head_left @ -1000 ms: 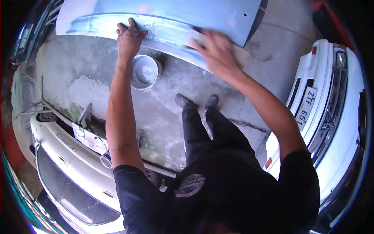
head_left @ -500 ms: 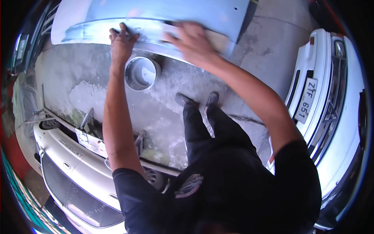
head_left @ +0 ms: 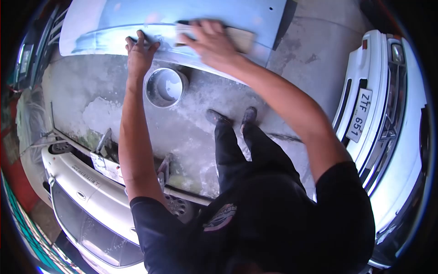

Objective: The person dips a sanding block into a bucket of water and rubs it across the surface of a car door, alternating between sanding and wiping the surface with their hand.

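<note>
L hand (head_left: 140, 52) w/ fingers spread apart, tips resting on pale blue panel (head_left: 137, 13) nr its lower edge; R hand (head_left: 213, 44) clamped on flat tan block (head_left: 242, 39), fingers laid across it, block lying on same panel, to R of L hand. Count: 2 hands, 1 panel, 1 block, 1 round bucket (head_left: 155, 92) on concrete floor (head_left: 107, 75) nr panel edge, 2 dark shoes (head_left: 215, 117), 1 white veh. (head_left: 404, 160) at R, 1 pale car (head_left: 89, 185) lower L

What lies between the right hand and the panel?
A flat tan block lies between the right hand and the panel, as the head view shows.
</note>
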Available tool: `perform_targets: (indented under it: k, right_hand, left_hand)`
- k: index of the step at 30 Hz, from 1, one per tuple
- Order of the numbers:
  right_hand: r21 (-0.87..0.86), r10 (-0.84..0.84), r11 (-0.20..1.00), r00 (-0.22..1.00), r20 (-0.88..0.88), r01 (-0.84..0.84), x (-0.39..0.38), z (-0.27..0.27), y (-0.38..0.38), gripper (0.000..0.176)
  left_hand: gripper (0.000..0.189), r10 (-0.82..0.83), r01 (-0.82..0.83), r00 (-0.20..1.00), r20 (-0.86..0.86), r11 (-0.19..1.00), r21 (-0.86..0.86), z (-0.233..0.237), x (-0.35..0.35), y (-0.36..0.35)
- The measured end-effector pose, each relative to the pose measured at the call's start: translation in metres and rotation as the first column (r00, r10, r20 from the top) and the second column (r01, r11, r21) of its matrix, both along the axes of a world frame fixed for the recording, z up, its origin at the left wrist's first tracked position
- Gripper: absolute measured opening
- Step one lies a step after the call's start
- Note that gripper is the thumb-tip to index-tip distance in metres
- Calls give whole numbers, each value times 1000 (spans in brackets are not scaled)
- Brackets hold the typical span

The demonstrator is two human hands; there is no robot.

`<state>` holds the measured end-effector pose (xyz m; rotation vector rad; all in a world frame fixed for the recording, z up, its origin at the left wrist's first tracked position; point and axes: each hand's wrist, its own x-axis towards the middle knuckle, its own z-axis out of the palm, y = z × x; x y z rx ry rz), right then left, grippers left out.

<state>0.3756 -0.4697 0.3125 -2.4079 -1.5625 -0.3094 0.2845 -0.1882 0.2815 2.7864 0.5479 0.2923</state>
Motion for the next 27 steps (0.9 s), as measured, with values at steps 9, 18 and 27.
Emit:
perform_targets:
  k: [9, 18, 27]
  right_hand:
    - [65, -44, 997, 995, 94, 38, 12, -17, -181, 66]
    - [39, 81, 996, 996, -19, -81, 16, 5, -65, 62]
    - [3, 15, 1000, 1000, -12, -15, 9, -6, -30, 67]
  left_hand:
    - [83, 23, -23, 1000, 17, 1000, 14, 13, 8, -2]
    - [106, -17, 11, 997, -76, 997, -77, 4, 3, 4]
    - [112, 43, -50, 997, -71, 992, -112, 22, 6, -18]
